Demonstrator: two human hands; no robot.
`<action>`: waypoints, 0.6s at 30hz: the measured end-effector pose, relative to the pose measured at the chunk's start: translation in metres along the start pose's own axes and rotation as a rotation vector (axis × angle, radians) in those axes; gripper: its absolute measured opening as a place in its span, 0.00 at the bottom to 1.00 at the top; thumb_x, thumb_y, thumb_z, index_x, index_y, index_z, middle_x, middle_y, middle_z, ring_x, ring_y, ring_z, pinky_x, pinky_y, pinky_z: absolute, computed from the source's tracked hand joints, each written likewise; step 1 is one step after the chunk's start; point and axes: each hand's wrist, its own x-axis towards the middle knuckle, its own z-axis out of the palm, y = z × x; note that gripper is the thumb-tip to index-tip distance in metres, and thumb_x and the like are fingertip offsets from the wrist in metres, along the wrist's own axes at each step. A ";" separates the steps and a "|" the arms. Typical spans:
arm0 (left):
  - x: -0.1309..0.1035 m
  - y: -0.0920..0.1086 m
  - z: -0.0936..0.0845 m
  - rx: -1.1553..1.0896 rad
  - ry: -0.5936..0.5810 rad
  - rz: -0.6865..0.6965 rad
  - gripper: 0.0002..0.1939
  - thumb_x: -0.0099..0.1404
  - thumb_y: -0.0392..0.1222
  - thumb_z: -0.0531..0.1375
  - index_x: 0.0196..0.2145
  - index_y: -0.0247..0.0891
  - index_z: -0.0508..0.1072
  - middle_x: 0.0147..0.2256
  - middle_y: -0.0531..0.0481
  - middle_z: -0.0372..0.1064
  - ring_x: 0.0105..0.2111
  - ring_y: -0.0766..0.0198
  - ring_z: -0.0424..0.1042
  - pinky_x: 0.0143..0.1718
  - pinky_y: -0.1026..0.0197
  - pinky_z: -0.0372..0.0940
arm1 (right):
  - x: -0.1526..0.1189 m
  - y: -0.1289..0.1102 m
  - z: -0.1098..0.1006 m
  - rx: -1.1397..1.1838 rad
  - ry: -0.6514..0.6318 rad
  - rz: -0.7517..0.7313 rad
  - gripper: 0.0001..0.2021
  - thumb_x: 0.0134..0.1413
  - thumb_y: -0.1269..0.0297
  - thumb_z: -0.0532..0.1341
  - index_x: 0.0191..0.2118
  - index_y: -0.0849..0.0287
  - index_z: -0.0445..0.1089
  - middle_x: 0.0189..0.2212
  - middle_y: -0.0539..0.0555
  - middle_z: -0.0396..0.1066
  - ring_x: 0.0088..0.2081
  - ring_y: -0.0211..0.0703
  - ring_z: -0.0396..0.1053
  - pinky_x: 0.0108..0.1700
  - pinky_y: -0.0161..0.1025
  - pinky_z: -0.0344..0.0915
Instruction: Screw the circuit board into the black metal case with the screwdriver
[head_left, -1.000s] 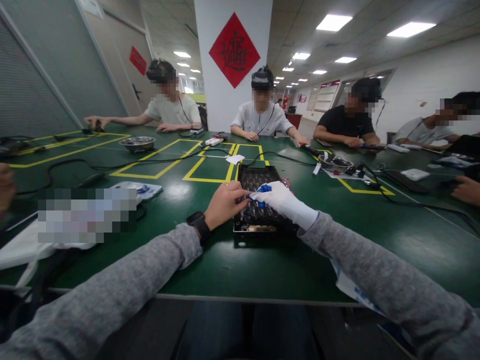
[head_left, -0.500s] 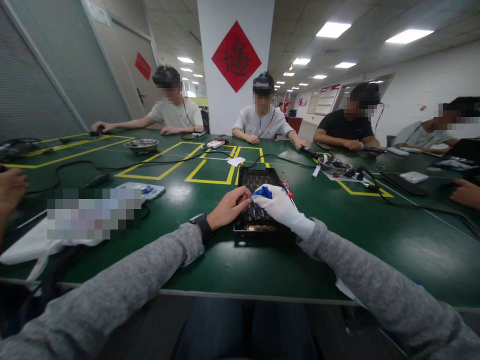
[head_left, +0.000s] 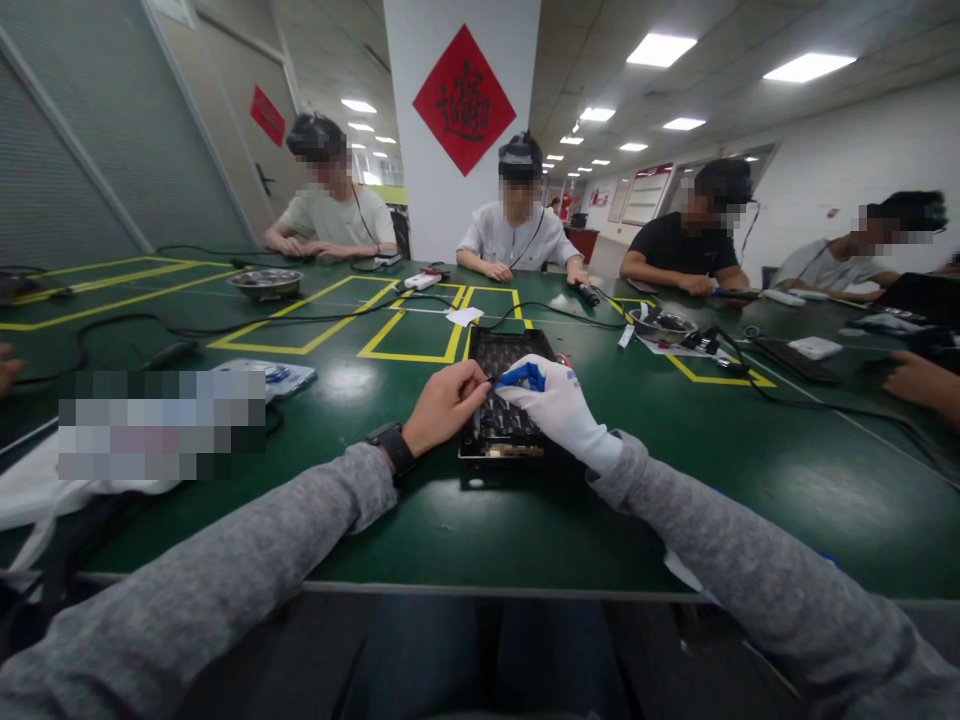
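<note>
A black rectangular tray-like case [head_left: 510, 348] lies on the green table in front of me, its inside dark and patterned, with a pale strip along its near edge. Over its left side is my left hand [head_left: 448, 405], bare, a dark watch on the wrist, thumb and fingers pinched on a tiny dark piece too small to name. My right hand [head_left: 559, 408], in a white glove with blue fingertips, is closed in a pinch right beside it above the case. Whatever the gloved fingers hold is hidden. Something red [head_left: 562, 360] shows just behind the glove.
A white bag [head_left: 30, 480] lies at left with a flat packet [head_left: 296, 378] behind it. Metal bowls [head_left: 266, 284] [head_left: 660, 322], black cables, a paper scrap [head_left: 463, 316] and yellow tape outlines spread across the table [head_left: 360, 540]. Several people sit opposite; other people's hands show at both sides.
My view has shifted slightly to the right. My hands stay pinched over the case, and a small dark piece now shows at the left fingertips. The person at far left has drawn an arm in.
</note>
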 end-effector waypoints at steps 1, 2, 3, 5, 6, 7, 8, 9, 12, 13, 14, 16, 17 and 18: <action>0.000 0.000 0.000 0.019 0.004 0.003 0.07 0.61 0.41 0.52 0.27 0.36 0.64 0.21 0.55 0.56 0.24 0.68 0.56 0.28 0.64 0.51 | 0.000 0.001 0.000 0.008 0.006 0.001 0.09 0.46 0.59 0.60 0.31 0.60 0.68 0.28 0.49 0.69 0.31 0.37 0.66 0.37 0.36 0.63; 0.000 0.000 0.000 0.036 0.003 0.005 0.07 0.61 0.41 0.52 0.27 0.36 0.64 0.21 0.55 0.56 0.24 0.68 0.56 0.28 0.64 0.52 | 0.000 0.002 0.001 0.014 0.010 -0.001 0.09 0.46 0.60 0.60 0.31 0.60 0.69 0.28 0.50 0.69 0.32 0.37 0.66 0.38 0.36 0.63; 0.000 0.001 0.000 0.051 -0.001 0.008 0.07 0.61 0.40 0.53 0.28 0.36 0.65 0.21 0.55 0.56 0.24 0.68 0.56 0.28 0.64 0.52 | 0.000 0.003 0.001 0.020 0.012 -0.007 0.09 0.47 0.60 0.59 0.32 0.60 0.69 0.29 0.50 0.70 0.32 0.38 0.67 0.39 0.37 0.63; 0.000 0.001 0.000 0.073 -0.012 0.020 0.06 0.60 0.40 0.53 0.28 0.36 0.66 0.21 0.55 0.56 0.24 0.68 0.56 0.28 0.64 0.52 | 0.000 0.003 0.001 0.022 0.000 -0.025 0.09 0.48 0.60 0.58 0.33 0.60 0.70 0.31 0.51 0.71 0.34 0.39 0.68 0.41 0.37 0.63; 0.000 0.001 0.000 0.082 -0.017 0.030 0.06 0.60 0.39 0.53 0.29 0.36 0.66 0.21 0.55 0.56 0.24 0.68 0.56 0.28 0.64 0.52 | 0.000 0.004 0.001 0.012 -0.009 -0.035 0.09 0.49 0.60 0.58 0.34 0.60 0.70 0.32 0.51 0.71 0.35 0.39 0.68 0.41 0.37 0.63; -0.001 0.002 0.000 0.090 -0.021 0.042 0.06 0.60 0.40 0.53 0.29 0.36 0.66 0.21 0.55 0.56 0.24 0.68 0.56 0.28 0.64 0.52 | 0.000 0.004 0.001 -0.010 -0.020 -0.048 0.09 0.50 0.61 0.58 0.34 0.60 0.70 0.33 0.52 0.71 0.36 0.40 0.69 0.42 0.37 0.64; -0.001 0.002 0.000 0.099 -0.023 0.055 0.06 0.60 0.40 0.53 0.29 0.36 0.67 0.21 0.55 0.56 0.24 0.68 0.56 0.28 0.64 0.51 | 0.000 0.004 0.000 -0.049 -0.032 -0.061 0.09 0.51 0.61 0.57 0.35 0.59 0.70 0.33 0.52 0.72 0.36 0.40 0.69 0.42 0.38 0.64; -0.001 0.003 0.000 0.108 -0.024 0.068 0.06 0.61 0.40 0.53 0.29 0.36 0.67 0.21 0.55 0.56 0.24 0.68 0.56 0.28 0.64 0.51 | -0.001 0.004 0.000 -0.102 -0.045 -0.073 0.10 0.51 0.60 0.57 0.36 0.59 0.70 0.33 0.52 0.72 0.36 0.41 0.69 0.42 0.38 0.63; -0.001 0.004 0.000 0.138 -0.031 0.111 0.06 0.61 0.40 0.53 0.30 0.36 0.67 0.21 0.55 0.56 0.24 0.67 0.56 0.29 0.64 0.51 | -0.001 0.004 -0.003 -0.324 -0.084 -0.108 0.10 0.53 0.60 0.56 0.37 0.57 0.70 0.33 0.52 0.72 0.36 0.42 0.69 0.41 0.38 0.62; -0.001 0.005 0.000 0.146 -0.034 0.122 0.06 0.61 0.40 0.53 0.30 0.36 0.67 0.21 0.55 0.55 0.24 0.67 0.56 0.29 0.64 0.51 | -0.001 0.003 -0.004 -0.401 -0.091 -0.119 0.10 0.54 0.60 0.55 0.37 0.57 0.70 0.34 0.52 0.72 0.37 0.42 0.68 0.41 0.38 0.61; -0.001 0.005 0.000 0.152 -0.037 0.132 0.06 0.61 0.39 0.53 0.30 0.36 0.67 0.21 0.55 0.56 0.24 0.67 0.56 0.29 0.64 0.52 | -0.001 0.002 -0.005 -0.471 -0.097 -0.130 0.10 0.54 0.60 0.55 0.38 0.57 0.70 0.34 0.52 0.72 0.37 0.41 0.68 0.41 0.37 0.61; 0.000 0.005 0.000 0.161 -0.042 0.149 0.05 0.60 0.38 0.53 0.31 0.36 0.68 0.21 0.55 0.56 0.25 0.67 0.57 0.29 0.64 0.52 | -0.001 0.000 -0.007 -0.585 -0.116 -0.150 0.10 0.55 0.59 0.55 0.38 0.57 0.68 0.35 0.52 0.72 0.37 0.41 0.68 0.40 0.36 0.59; 0.000 0.005 0.000 0.166 -0.044 0.157 0.05 0.60 0.38 0.53 0.31 0.36 0.68 0.21 0.55 0.56 0.25 0.67 0.57 0.30 0.63 0.52 | -0.001 -0.002 -0.008 -0.630 -0.128 -0.156 0.10 0.55 0.59 0.54 0.38 0.57 0.68 0.34 0.53 0.72 0.37 0.41 0.68 0.40 0.36 0.59; 0.000 0.004 0.000 0.170 -0.046 0.163 0.05 0.60 0.37 0.53 0.31 0.36 0.68 0.21 0.55 0.57 0.25 0.67 0.57 0.30 0.63 0.52 | 0.000 -0.003 -0.009 -0.668 -0.149 -0.160 0.10 0.55 0.59 0.54 0.38 0.57 0.67 0.34 0.53 0.71 0.37 0.41 0.68 0.40 0.35 0.58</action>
